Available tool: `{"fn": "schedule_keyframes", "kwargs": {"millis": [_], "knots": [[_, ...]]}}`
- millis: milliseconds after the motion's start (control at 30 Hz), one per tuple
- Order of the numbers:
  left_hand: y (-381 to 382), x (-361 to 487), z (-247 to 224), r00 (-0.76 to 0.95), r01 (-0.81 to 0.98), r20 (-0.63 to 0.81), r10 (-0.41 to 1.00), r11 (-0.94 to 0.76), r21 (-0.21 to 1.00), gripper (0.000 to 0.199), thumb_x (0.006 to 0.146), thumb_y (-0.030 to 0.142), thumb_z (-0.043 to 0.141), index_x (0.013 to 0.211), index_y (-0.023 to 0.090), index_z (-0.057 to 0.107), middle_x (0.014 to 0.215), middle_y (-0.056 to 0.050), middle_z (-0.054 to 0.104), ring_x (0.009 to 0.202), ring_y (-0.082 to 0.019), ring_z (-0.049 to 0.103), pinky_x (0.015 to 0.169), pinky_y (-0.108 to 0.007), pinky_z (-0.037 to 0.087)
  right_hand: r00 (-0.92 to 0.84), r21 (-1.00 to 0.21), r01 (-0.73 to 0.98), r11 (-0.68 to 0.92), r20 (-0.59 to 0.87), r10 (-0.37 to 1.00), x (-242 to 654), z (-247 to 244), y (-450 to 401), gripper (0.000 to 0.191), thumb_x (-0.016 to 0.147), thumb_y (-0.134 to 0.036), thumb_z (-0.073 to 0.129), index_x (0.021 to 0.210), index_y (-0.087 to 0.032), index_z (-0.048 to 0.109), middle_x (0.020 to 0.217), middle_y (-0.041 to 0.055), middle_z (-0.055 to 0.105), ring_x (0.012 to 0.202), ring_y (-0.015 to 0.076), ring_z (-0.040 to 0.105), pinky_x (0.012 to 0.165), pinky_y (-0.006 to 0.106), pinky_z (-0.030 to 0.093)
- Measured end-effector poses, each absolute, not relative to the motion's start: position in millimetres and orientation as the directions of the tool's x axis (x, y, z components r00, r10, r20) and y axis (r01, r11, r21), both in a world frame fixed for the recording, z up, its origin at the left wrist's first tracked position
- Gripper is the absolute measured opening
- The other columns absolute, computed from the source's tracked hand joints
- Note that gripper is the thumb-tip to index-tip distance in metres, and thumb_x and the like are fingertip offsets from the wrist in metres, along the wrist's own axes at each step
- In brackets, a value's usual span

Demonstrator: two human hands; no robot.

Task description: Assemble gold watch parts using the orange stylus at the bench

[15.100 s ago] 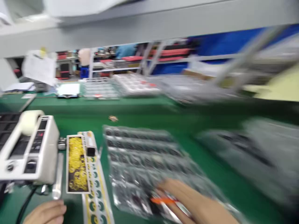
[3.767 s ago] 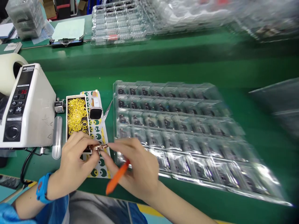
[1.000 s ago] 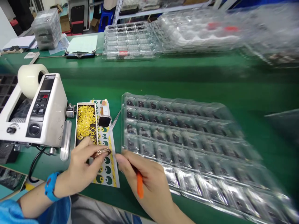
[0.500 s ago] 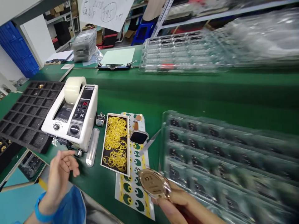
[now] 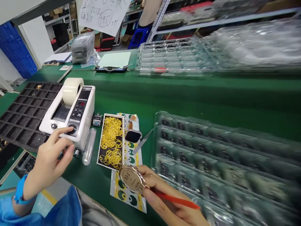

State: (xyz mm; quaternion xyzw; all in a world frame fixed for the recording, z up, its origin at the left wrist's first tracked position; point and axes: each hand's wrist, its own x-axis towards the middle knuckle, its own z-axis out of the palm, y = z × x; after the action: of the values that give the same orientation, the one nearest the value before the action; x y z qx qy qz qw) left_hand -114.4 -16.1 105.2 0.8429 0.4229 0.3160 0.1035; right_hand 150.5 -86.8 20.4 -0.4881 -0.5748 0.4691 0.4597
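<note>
My left hand [image 5: 50,158] reaches over the front of a white tape dispenser [image 5: 86,114]. Its index fingertip rests at the round black button [image 5: 72,128]. Nothing is held in that hand; the fingers are apart, with the others loosely bent. In my right hand [image 5: 162,194] a round watch [image 5: 132,179] is pinched between thumb and fingers. The watch has a shiny rose-gold case, its marked back faces me, and a red strap [image 5: 175,199] trails along my palm. Beyond the watch stands a shallow box of yellow rings [image 5: 113,136].
A patterned sticker sheet [image 5: 130,201] lies under the watch, with a square smartwatch [image 5: 133,135] on it. Clear compartment trays [image 5: 199,150] with bagged items fill the right. A black foam tray [image 5: 30,108] sits left. A tally counter [image 5: 97,120] and clear strip [image 5: 89,146] adjoin the dispenser.
My left hand has risen from below the dispenser's front onto its round button. My right hand has shifted left with the watch, and more of the red strap shows. The view has shifted slightly.
</note>
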Motion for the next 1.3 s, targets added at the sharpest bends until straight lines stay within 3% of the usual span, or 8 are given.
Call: {"fn": "schedule_keyframes", "kwargs": {"millis": [133,233,333,467,867,1100,1300], "knots": [[-21.5,-93.6,110.1,0.446,0.42,0.393,0.804,-0.576,0.701,0.021,0.093,0.011,0.048,0.076,0.021,0.051,0.073,0.0,0.052,0.085,-0.017,0.059,0.062,-0.026,0.042,-0.17,-0.993,-0.062,-0.099,-0.087,0.982,151.4,18.6,-89.7,0.037,0.091,-0.057,0.052,0.081,-0.023,0.066,0.097,0.0064,0.063,0.089,0.0196,0.061,0.079,0.027,0.049],[-26.5,-70.4,96.0,0.572,0.256,0.195,0.797,-0.399,0.88,0.021,0.093,0.017,0.053,0.072,0.02,0.052,0.076,0.002,0.048,0.068,-0.012,0.048,0.059,-0.025,0.038,-0.187,-0.967,-0.17,-0.19,-0.158,0.97,150.7,18.3,-89.0,0.042,0.088,-0.062,0.054,0.076,-0.022,0.058,0.078,0.0012,0.054,0.072,0.0153,0.05,0.067,0.025,0.041],[-26.9,-49.8,76.8,0.673,0.233,0.004,0.739,-0.217,0.948,0.023,0.092,0.022,0.057,0.07,0.02,0.056,0.073,0.003,0.043,0.067,-0.011,0.043,0.059,-0.025,0.034,-0.237,-0.949,-0.205,-0.239,-0.189,0.953,150.3,19.4,-86.7,0.045,0.087,-0.064,0.054,0.075,-0.021,0.054,0.074,-0.0005,0.047,0.07,0.0147,0.042,0.065,0.026,0.035],[-23.1,-38.2,61.6,0.7,0.243,-0.106,0.706,-0.095,0.965,0.025,0.093,0.029,0.057,0.07,0.02,0.06,0.073,0.003,0.043,0.068,-0.012,0.041,0.06,-0.026,0.031,-0.284,-0.935,-0.244,-0.259,-0.186,0.941,151.0,20.0,-85.4,0.045,0.088,-0.064,0.054,0.078,-0.02,0.053,0.075,-0.0009,0.045,0.071,0.0147,0.04,0.067,0.027,0.031],[-18.7,-34.9,55.0,0.667,0.239,-0.19,0.72,0.035,0.97,0.026,0.089,0.029,0.06,0.066,0.019,0.059,0.072,0.003,0.04,0.066,-0.013,0.038,0.058,-0.029,0.027,-0.262,-0.945,-0.15,-0.291,-0.246,0.933,150.5,17.2,-88.1,0.049,0.088,-0.068,0.049,0.076,-0.021,0.052,0.073,-0.0007,0.041,0.068,0.0153,0.037,0.064,0.028,0.031],[-22.2,-33.9,54.0,0.655,0.301,-0.143,0.742,-0.083,0.95,0.024,0.089,0.023,0.057,0.066,0.018,0.055,0.074,0.003,0.043,0.071,-0.012,0.044,0.063,-0.027,0.032,-0.268,-0.948,-0.141,-0.284,-0.239,0.933,148.7,20.5,-87.7,0.046,0.089,-0.066,0.049,0.077,-0.021,0.052,0.074,-0.0007,0.042,0.068,0.0151,0.038,0.064,0.027,0.032],[-23.6,-33.9,59.7,0.578,0.492,-0.061,0.814,-0.287,0.822,0.025,0.086,0.025,0.058,0.064,0.018,0.046,0.071,0.003,0.044,0.063,-0.011,0.046,0.057,-0.026,0.032,-0.24,-0.96,-0.125,-0.252,-0.217,0.946,150.8,20.5,-89.5,0.045,0.091,-0.064,0.048,0.079,-0.021,0.054,0.075,-0.0005,0.043,0.069,0.0149,0.039,0.064,0.027,0.032]]}}
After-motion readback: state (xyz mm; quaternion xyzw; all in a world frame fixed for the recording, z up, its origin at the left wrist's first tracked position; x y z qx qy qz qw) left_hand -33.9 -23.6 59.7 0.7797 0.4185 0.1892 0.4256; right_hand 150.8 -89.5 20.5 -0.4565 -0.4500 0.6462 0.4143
